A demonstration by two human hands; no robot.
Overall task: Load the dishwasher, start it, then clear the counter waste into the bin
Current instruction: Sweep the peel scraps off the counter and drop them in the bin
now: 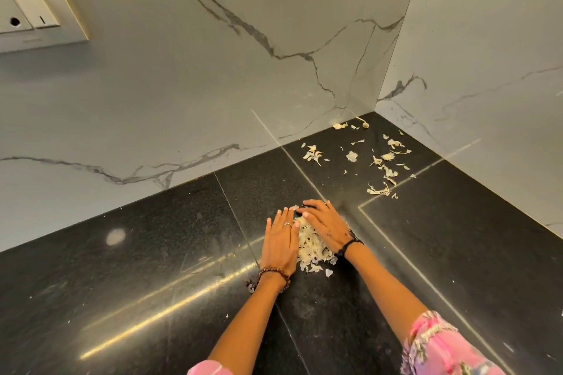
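A heap of pale, papery peel scraps [312, 248] lies on the black stone counter [152, 268]. My left hand [281, 237] rests flat against the heap's left side, fingers together and pointing away from me. My right hand [327, 224] lies flat on the heap's right side, fingertips angled toward the left hand's. The two hands cup the pile between them; neither one holds anything. More loose peel scraps [382, 166] are scattered farther back toward the corner.
White marble-veined walls meet in a corner [376, 103] behind the scattered scraps. A switch and socket plate [33, 9] is on the back wall at the upper left. The counter stretches left and toward me.
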